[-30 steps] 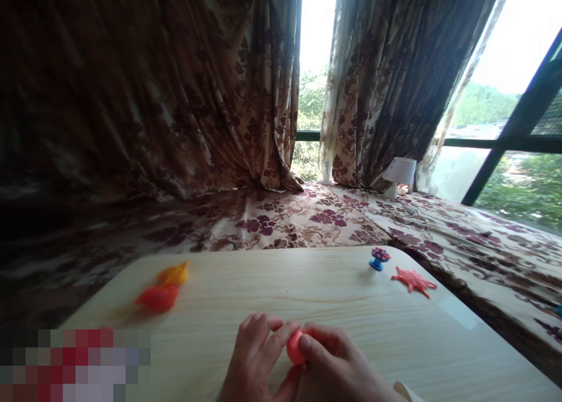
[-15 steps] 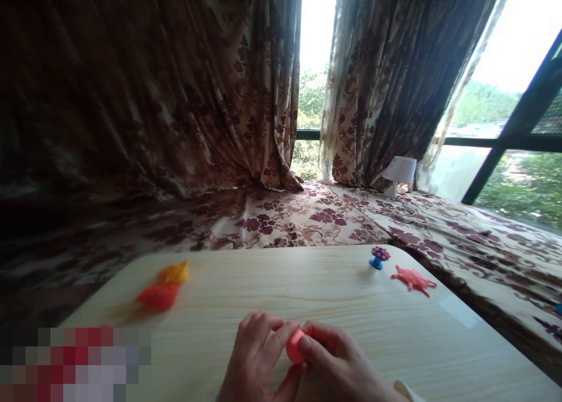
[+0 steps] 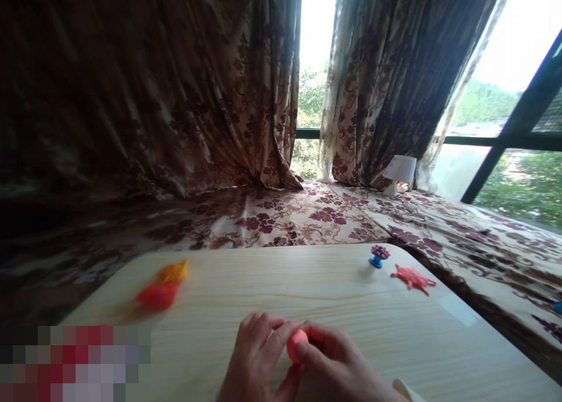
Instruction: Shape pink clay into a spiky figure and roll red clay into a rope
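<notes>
A small rounded lump of pinkish-red modelling clay (image 3: 297,344) is pinched between my two hands near the front of the table. The fingers of my left hand (image 3: 260,355) press on its left side and bend over its top. From the right, my right hand (image 3: 340,358) grips it, with the thumb lying across its face. The underside of the lump is hidden by my fingers.
On the pale wood table (image 3: 246,273) lie a red lump (image 3: 158,296) and a yellow lump (image 3: 173,270), left. At right are a blue mushroom-like figure (image 3: 378,257) with pink dots and a flat pink clay piece (image 3: 413,278). A lamp (image 3: 400,171) stands behind.
My right thumb has shifted slightly down and left across the clay, leaving more of its upper face in sight. Both hands stay in place.
</notes>
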Demonstrator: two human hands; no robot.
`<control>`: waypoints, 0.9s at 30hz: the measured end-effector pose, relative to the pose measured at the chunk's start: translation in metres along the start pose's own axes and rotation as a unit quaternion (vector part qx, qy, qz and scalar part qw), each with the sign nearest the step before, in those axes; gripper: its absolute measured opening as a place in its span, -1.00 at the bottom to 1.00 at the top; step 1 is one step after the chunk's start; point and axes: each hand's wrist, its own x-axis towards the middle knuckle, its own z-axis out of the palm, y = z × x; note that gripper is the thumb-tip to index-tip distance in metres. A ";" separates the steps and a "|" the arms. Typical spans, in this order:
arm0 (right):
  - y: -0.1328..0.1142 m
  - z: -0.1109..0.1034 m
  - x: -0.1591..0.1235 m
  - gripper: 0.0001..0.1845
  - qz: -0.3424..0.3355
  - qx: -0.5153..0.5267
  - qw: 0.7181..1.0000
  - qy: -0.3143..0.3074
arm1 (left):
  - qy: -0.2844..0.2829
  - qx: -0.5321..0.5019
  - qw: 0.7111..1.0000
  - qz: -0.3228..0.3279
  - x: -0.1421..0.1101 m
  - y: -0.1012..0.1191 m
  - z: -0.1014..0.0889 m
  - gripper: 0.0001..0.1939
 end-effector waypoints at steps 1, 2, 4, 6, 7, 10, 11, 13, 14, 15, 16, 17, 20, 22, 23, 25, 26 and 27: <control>0.000 0.000 0.000 -0.57 0.004 0.001 1.000 -0.001 | 0.002 0.004 1.000 0.001 0.000 0.000 0.000 -0.58; 0.000 0.000 0.001 -0.57 0.006 0.003 1.000 -0.002 | 0.004 0.008 1.000 0.003 0.000 -0.001 0.000 -0.58; 0.000 0.000 0.001 -0.57 0.010 0.006 1.000 -0.003 | 0.007 0.015 1.000 0.004 0.000 -0.001 0.000 -0.58; 0.000 -0.001 0.001 -0.55 0.014 0.007 1.000 0.002 | 0.004 0.017 1.000 0.001 -0.001 -0.002 0.001 -0.57; 0.000 -0.001 0.001 -0.54 0.016 0.008 1.000 0.006 | 0.004 0.018 1.000 -0.002 -0.001 -0.002 0.001 -0.58; 0.001 0.000 0.001 -0.55 0.018 0.009 1.000 0.018 | 0.005 0.015 1.000 -0.008 -0.001 -0.003 0.002 -0.59; 0.001 -0.001 0.001 -0.57 0.021 0.009 0.999 0.025 | 0.006 0.014 1.000 -0.010 -0.001 -0.003 0.001 -0.60; 0.003 -0.001 0.001 -0.63 0.025 0.012 0.999 0.043 | 0.010 0.014 1.000 -0.009 -0.001 -0.003 0.000 -0.60; 0.004 -0.002 0.001 -0.65 0.027 0.013 0.998 0.054 | 0.010 0.016 1.000 -0.008 -0.001 -0.004 -0.001 -0.60; 0.005 -0.002 0.002 -0.68 0.027 0.013 0.998 0.061 | 0.009 0.017 1.000 -0.005 -0.001 -0.004 -0.001 -0.61; 0.006 -0.003 0.002 -0.70 0.026 0.012 0.997 0.067 | 0.007 0.019 1.000 -0.001 -0.001 -0.004 -0.002 -0.61; 0.008 -0.003 0.002 -0.70 0.024 0.011 0.997 0.069 | 0.004 0.021 1.000 0.001 -0.001 -0.003 -0.002 -0.62; 0.011 -0.004 0.003 -0.70 0.023 0.017 0.997 0.065 | 0.002 0.019 1.000 -0.005 -0.001 -0.003 -0.001 -0.64; 0.011 -0.004 0.004 -0.68 0.024 0.024 0.997 0.064 | 0.007 0.011 1.000 -0.015 -0.001 -0.003 0.001 -0.61; 0.011 -0.004 0.004 -0.66 0.026 0.025 0.997 0.067 | 0.012 0.007 1.000 -0.025 -0.001 -0.003 0.001 -0.60; 0.010 -0.003 0.004 -0.65 0.028 0.025 0.996 0.075 | 0.021 -0.002 0.998 -0.055 0.000 -0.003 0.001 -0.62; 0.010 -0.003 0.004 -0.64 0.029 0.024 0.996 0.080 | 0.024 -0.007 0.997 -0.072 0.001 -0.002 0.001 -0.65; 0.010 -0.003 0.004 -0.65 0.028 0.024 0.996 0.083 | 0.024 -0.014 0.996 -0.087 0.001 -0.002 0.001 -0.68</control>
